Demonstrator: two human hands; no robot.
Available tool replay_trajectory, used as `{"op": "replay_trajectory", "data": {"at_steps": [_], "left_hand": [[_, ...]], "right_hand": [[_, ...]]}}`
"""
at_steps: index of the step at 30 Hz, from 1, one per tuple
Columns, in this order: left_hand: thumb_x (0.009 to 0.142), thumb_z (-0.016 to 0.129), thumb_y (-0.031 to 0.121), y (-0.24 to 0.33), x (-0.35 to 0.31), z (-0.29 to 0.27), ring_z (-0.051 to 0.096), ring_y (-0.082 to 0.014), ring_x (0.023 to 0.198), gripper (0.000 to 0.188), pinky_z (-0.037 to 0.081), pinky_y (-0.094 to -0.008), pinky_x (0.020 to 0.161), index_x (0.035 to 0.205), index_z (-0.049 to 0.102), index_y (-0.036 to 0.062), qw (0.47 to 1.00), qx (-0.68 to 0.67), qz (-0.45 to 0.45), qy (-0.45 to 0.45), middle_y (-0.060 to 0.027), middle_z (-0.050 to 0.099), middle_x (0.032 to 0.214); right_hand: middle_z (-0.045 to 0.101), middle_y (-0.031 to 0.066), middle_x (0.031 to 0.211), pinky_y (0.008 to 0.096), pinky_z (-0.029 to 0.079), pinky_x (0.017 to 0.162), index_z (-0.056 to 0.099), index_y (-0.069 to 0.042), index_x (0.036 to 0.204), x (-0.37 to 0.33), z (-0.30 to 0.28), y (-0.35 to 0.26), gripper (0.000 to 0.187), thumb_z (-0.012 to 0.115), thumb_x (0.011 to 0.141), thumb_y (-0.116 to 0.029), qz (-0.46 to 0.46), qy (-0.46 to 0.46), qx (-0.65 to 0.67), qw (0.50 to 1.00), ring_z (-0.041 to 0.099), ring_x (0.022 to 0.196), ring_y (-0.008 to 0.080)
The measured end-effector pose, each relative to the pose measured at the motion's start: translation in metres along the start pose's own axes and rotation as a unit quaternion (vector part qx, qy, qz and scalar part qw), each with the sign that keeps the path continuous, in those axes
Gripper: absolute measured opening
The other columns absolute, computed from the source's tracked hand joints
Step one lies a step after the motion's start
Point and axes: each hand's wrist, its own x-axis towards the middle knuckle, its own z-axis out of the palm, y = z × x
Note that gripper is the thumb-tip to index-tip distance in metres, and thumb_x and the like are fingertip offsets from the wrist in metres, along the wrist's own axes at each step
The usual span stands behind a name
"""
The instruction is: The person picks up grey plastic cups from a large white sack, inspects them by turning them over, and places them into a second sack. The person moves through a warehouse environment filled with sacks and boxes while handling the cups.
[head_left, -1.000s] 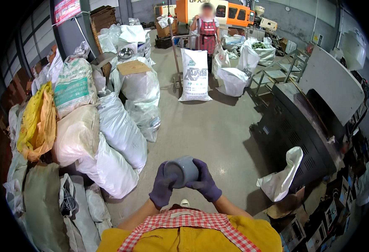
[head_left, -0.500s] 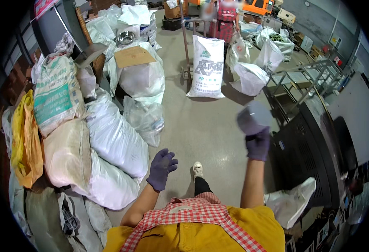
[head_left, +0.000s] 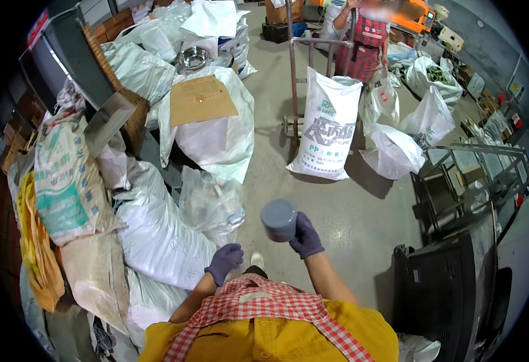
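My right hand [head_left: 306, 236], in a dark purple glove, is closed on the side of a grey cup-like round container [head_left: 278, 221], held out in front of me above the floor. Whether it has a handle is hidden by the hand. My left hand [head_left: 224, 263], gloved the same way, hangs beside the filled white sacks with its fingers curled in and nothing visible in them. Ahead, a full white printed sack [head_left: 324, 130] stands upright on the floor, in front of a hand trolley [head_left: 294, 78] with a reddish-brown metal frame.
Stacked sacks [head_left: 162, 223] and a clear plastic bag [head_left: 211, 202] line my left. Cardboard [head_left: 203, 99] and a metal bowl [head_left: 193, 58] lie on bags farther off. White bags [head_left: 394, 151], a metal frame [head_left: 475, 175] and a black cabinet [head_left: 436, 283] stand right. A person [head_left: 364, 48] stands behind the trolley.
I have moved forward, and the upright sack looks nearer. My right hand has brought the grey container down and leftward. My left hand's fingers have gone from spread to curled.
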Motion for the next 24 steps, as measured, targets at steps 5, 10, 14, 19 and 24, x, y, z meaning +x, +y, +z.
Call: {"op": "replay_trajectory", "data": {"at_steps": [5, 10, 14, 19, 24], "left_hand": [[0.077, 0.062, 0.019, 0.033, 0.116, -0.024, 0.055, -0.0141, 0.074, 0.037, 0.045, -0.0247, 0.064, 0.107, 0.050, 0.0012, 0.998, 0.053, -0.043, -0.006, -0.0055, 0.057, 0.086], [0.077, 0.059, 0.015, 0.114, 0.242, -0.031, 0.052, -0.0106, 0.066, 0.032, 0.043, -0.0246, 0.059, 0.105, 0.053, 0.0005, 0.999, 0.044, 0.021, -0.008, -0.0038, 0.058, 0.080], [0.076, 0.060, 0.015, 0.187, 0.328, -0.030, 0.053, -0.0110, 0.069, 0.034, 0.044, -0.0244, 0.063, 0.105, 0.053, -0.0009, 0.996, 0.073, 0.041, -0.008, -0.0051, 0.059, 0.086], [0.077, 0.059, 0.019, 0.253, 0.428, -0.021, 0.056, -0.0143, 0.082, 0.034, 0.045, -0.0257, 0.073, 0.105, 0.054, 0.0012, 0.976, 0.194, 0.095, -0.042, -0.0084, 0.060, 0.093], [0.078, 0.058, 0.023, 0.297, 0.535, -0.024, 0.057, -0.0198, 0.090, 0.035, 0.044, -0.0287, 0.080, 0.105, 0.054, 0.0012, 0.959, 0.256, 0.110, -0.045, -0.0119, 0.060, 0.099]], "right_hand": [[0.049, 0.0065, 0.113, 0.0264, 0.041, 0.086, 0.044, -0.003, 0.112, 0.115, -0.014, 0.012, 0.046, 0.052, 0.069, 0.008, 0.054, 0.064, 0.062, 0.995, 0.050, 0.100, 0.0188], [0.050, 0.0081, 0.116, 0.0304, 0.040, 0.090, 0.042, -0.003, 0.115, 0.229, -0.064, 0.003, 0.042, 0.052, 0.075, -0.002, -0.028, 0.049, -0.242, 0.969, 0.049, 0.105, 0.0212], [0.055, 0.0080, 0.105, 0.0330, 0.041, 0.088, 0.047, -0.006, 0.108, 0.323, -0.043, -0.053, 0.025, 0.042, 0.089, -0.021, 0.027, 0.159, -0.014, 0.987, 0.052, 0.099, 0.0217], [0.054, 0.0061, 0.087, 0.0355, 0.045, 0.078, 0.047, -0.007, 0.093, 0.419, -0.067, -0.050, 0.016, 0.043, 0.090, -0.022, 0.044, 0.159, 0.181, 0.970, 0.054, 0.084, 0.0189], [0.054, 0.0062, 0.087, 0.0350, 0.046, 0.075, 0.048, -0.006, 0.099, 0.538, -0.089, -0.031, 0.017, 0.048, 0.087, -0.018, 0.127, 0.274, 0.117, 0.946, 0.054, 0.083, 0.0199]]}}
